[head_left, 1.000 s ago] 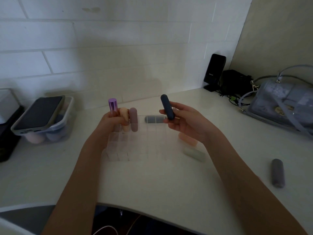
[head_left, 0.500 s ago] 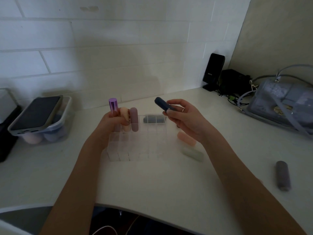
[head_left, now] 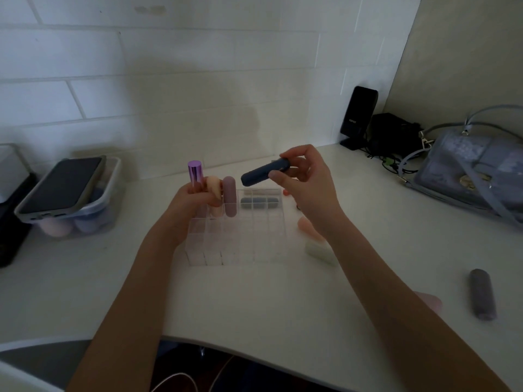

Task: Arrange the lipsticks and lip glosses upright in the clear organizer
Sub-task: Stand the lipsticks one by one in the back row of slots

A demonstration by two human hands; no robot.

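A clear gridded organizer [head_left: 249, 239] sits mid-table. In its back row stand a shiny purple lipstick [head_left: 194, 172], a peach tube [head_left: 214, 188] and a mauve tube [head_left: 229, 196]. A dark grey tube [head_left: 259, 202] lies sideways behind the back-right cells. My left hand [head_left: 189, 207] grips the organizer's back-left corner around the purple lipstick. My right hand [head_left: 307, 182] holds a dark blue tube [head_left: 264, 172] tilted nearly level above the organizer. To the right of the organizer a peach tube [head_left: 307, 226], a pale green tube [head_left: 321, 251] and a grey-mauve tube [head_left: 482, 294] lie flat on the table.
A clear tub [head_left: 93, 213] of makeup sponges with a phone [head_left: 60, 185] on top stands at the left. A black speaker [head_left: 358, 116], cables and a grey handbag [head_left: 475, 168] fill the back right corner. The table's curved front edge [head_left: 254, 346] is near me.
My right hand rose and tipped the dark blue tube from upright to nearly horizontal, moving it left over the organizer. My left hand stayed on the organizer's corner.
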